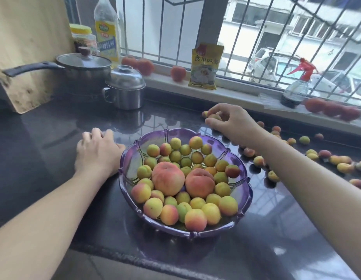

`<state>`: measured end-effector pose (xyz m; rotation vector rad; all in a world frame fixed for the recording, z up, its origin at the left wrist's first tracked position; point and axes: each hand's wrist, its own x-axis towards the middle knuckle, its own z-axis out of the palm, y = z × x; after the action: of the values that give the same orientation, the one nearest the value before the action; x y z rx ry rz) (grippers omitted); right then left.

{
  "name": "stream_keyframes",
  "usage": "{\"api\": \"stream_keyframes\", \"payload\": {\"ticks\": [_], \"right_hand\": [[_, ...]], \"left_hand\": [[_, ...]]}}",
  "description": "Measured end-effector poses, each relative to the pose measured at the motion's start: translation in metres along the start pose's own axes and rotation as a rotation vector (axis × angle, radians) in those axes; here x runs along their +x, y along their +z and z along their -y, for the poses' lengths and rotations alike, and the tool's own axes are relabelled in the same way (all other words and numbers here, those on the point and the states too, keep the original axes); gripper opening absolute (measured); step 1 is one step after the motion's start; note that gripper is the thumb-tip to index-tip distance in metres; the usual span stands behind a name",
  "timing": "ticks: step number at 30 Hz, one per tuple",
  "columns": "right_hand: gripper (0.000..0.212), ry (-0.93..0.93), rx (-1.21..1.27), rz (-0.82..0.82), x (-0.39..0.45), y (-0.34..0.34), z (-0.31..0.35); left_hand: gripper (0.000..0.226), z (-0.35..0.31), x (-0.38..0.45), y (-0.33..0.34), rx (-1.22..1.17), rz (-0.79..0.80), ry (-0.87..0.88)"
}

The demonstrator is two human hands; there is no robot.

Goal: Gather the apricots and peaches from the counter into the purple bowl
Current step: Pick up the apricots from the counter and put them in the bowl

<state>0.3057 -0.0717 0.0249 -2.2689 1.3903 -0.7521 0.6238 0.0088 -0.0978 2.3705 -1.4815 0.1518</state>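
Bowl between the hands is well filled; many apricots remain beyond the right hand, which pinches one. Left hand rests flat, holding nothing.

apricot half hidden by fingers, cutting board cropped

left hand: bare, no glove, ring or watch visible | right hand: bare, no glove, ring or watch visible | forearms: both uncovered to frame edge at 7 and 4 o'clock, no sleeve in view
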Motion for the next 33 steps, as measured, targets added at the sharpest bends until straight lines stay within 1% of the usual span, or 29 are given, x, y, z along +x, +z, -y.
{"api": "stream_keyframes", "payload": {"ticks": [3, 5, 7, 10, 12, 15, 17, 19, 21, 24, 29, 33], "right_hand": [[0.016, -0.056, -0.008, 0.179, -0.016, -0.003, 0.046], [0.021, -0.071, -0.029, 0.275, -0.026, 0.003, 0.073], [0.027, -0.069, -0.095, 0.346, -0.033, 0.013, 0.092], [0.032, -0.066, -0.162, 0.403, -0.036, 0.032, 0.111], [0.033, -0.065, -0.134, 0.391, -0.035, 0.044, 0.117], [0.036, -0.100, -0.094, 0.315, -0.033, 0.063, 0.123], [0.030, -0.181, -0.146, 0.287, -0.034, 0.074, 0.125], [0.025, -0.285, -0.245, 0.295, -0.035, 0.084, 0.123], [0.027, -0.337, -0.310, 0.318, -0.035, 0.091, 0.120], [0.032, -0.293, -0.328, 0.342, -0.035, 0.098, 0.118], [0.022, -0.308, -0.316, 0.270, -0.035, 0.100, 0.117], [0.021, -0.319, -0.319, 0.221, -0.039, 0.102, 0.114]], "left_hand": [[0.037, -0.001, -0.001, -0.002, -0.006, 0.019, -0.009], [0.036, -0.002, -0.001, -0.003, -0.017, 0.022, -0.013], [0.035, -0.003, -0.002, -0.004, -0.030, 0.023, -0.017], [0.035, -0.004, -0.003, -0.005, -0.032, 0.030, -0.017], [0.037, -0.004, -0.003, -0.005, -0.036, 0.033, -0.018], [0.039, -0.003, -0.002, -0.004, -0.030, 0.039, -0.021], [0.039, -0.003, -0.002, -0.004, -0.028, 0.042, -0.022], [0.040, -0.003, -0.001, -0.004, -0.029, 0.053, -0.030], [0.042, -0.003, -0.001, -0.003, -0.024, 0.065, -0.034], [0.043, -0.004, 0.000, -0.003, -0.021, 0.067, -0.034], [0.040, -0.003, -0.001, -0.003, -0.020, 0.066, -0.030], [0.040, -0.003, -0.001, -0.004, -0.015, 0.067, -0.025]]}}
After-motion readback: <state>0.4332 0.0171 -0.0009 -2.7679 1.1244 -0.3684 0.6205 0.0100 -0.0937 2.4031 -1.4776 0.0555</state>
